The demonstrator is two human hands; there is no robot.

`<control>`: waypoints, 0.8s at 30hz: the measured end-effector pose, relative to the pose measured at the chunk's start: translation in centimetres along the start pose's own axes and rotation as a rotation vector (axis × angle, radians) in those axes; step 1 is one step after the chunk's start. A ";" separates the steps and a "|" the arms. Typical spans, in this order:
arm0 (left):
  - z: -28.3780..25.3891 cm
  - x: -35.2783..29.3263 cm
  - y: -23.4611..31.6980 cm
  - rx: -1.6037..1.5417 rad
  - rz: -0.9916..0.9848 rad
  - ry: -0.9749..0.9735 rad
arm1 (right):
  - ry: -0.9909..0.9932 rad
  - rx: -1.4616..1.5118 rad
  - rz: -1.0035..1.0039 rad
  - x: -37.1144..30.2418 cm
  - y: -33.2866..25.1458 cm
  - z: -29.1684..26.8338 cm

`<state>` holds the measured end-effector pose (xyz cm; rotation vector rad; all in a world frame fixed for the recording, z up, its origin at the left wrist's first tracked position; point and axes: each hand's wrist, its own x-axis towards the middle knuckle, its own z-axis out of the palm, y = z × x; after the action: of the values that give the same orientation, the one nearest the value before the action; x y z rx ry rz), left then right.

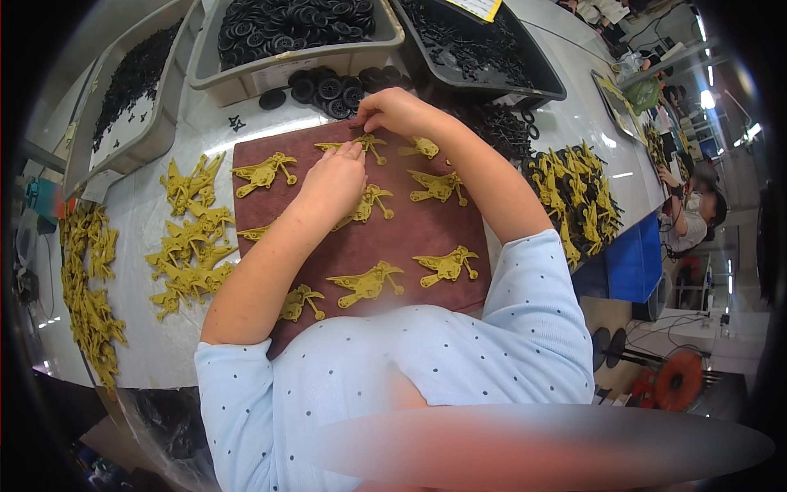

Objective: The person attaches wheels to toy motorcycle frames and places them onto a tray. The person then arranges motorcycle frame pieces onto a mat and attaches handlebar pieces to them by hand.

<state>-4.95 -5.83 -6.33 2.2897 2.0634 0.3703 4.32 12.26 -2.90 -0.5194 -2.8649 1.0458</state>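
Observation:
On the reddish-brown mat (pixel 447 225), several yellow plastic frame pieces, like toy motorcycle bodies, lie spread out in rows. My left hand (pixel 334 182) has its fingertips closed on one yellow frame piece (pixel 374 148) near the mat's far edge, partly covering it. Just beyond it, my right hand (pixel 398 112) pinches a small black part (pixel 357 126) whose shape is mostly hidden by the fingers. Beneath my right forearm lies another partly hidden yellow piece (pixel 424 148). A further yellow piece (pixel 366 205) shows beside my left wrist.
Bins of black wheels (pixel 295 61) and small black parts (pixel 467 41) stand at the back, with another bin (pixel 168 107) at left. Loose black wheels (pixel 328 90) lie beyond the mat. Yellow pieces (pixel 193 246) are heaped left, yellow-and-black ones (pixel 578 197) right. A co-worker (pixel 697 209) is at far right.

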 end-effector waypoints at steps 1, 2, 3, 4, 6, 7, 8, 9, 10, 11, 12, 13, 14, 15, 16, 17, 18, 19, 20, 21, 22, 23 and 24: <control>0.0 0.1 0.0 -0.009 0.003 -0.015 | -0.004 -0.071 -0.016 0.3 0.4 -0.1; 0.0 0.2 0.1 -0.013 0.000 -0.016 | -0.009 -0.142 -0.032 0.5 0.8 -0.1; 0.1 0.3 0.1 0.015 -0.002 -0.016 | -0.013 -0.142 -0.036 0.6 0.9 0.0; 0.1 0.2 0.2 0.042 -0.004 -0.015 | -0.027 -0.132 -0.040 0.7 1.0 0.1; 0.1 0.1 0.1 0.044 -0.007 -0.007 | -0.044 -0.120 -0.043 0.8 0.8 0.3; 0.2 0.1 0.1 0.046 -0.007 0.002 | -0.057 -0.131 -0.017 0.7 0.3 0.3; 0.3 0.0 0.0 0.044 -0.008 0.000 | -0.069 -0.142 0.010 0.7 0.0 0.3; 0.4 0.1 -0.1 0.051 -0.002 -0.007 | -0.069 -0.141 0.012 0.8 0.3 0.5; 0.4 0.2 -0.1 0.059 0.004 -0.013 | -0.055 -0.168 -0.014 0.9 0.7 0.8; 0.4 0.2 0.0 0.058 0.005 -0.014 | -0.040 -0.195 -0.040 1.0 1.0 1.0; 0.4 0.2 0.1 0.057 0.001 -0.013 | -0.039 -0.194 -0.037 1.0 1.2 1.2; 0.4 0.3 0.1 0.057 -0.003 -0.013 | -0.043 -0.173 -0.058 1.0 1.3 1.4; 0.5 0.5 0.1 0.056 0.000 -0.014 | -0.046 -0.153 -0.079 1.0 1.4 1.6; 0.6 0.6 0.0 0.064 -0.004 -0.029 | -0.046 -0.150 -0.077 1.0 1.3 1.7; 0.7 0.6 0.0 0.071 -0.007 -0.043 | -0.043 -0.197 -0.094 1.1 1.2 1.8; 0.8 0.5 0.1 0.071 -0.005 -0.046 | -0.039 -0.243 -0.111 1.2 1.0 1.8; 0.8 0.4 0.2 0.097 -0.007 -0.019 | -0.038 -0.242 -0.108 1.2 0.7 1.7; 0.9 0.3 0.3 0.124 -0.010 0.007 | -0.061 -0.262 -0.099 1.2 0.3 1.6; 0.9 0.4 0.3 0.124 -0.007 0.006 | -0.083 -0.282 -0.090 1.2 0.1 1.6; 1.0 0.4 0.3 0.124 -0.010 0.013 | -0.082 -0.280 -0.087 1.3 0.1 1.7; 1.0 0.4 0.4 0.125 -0.013 0.020 | -0.054 -0.348 -0.150 1.3 0.2 1.8; 0.9 0.4 0.3 0.124 -0.009 0.019 | -0.027 -0.416 -0.213 1.3 0.2 2.0; 0.6 0.4 0.3 0.091 -0.005 0.018 | -0.024 -0.415 -0.211 1.3 0.3 2.3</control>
<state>-4.55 -5.44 -6.78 2.3386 2.1375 0.3037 2.81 11.50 -4.97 -0.2105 -3.0785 0.4306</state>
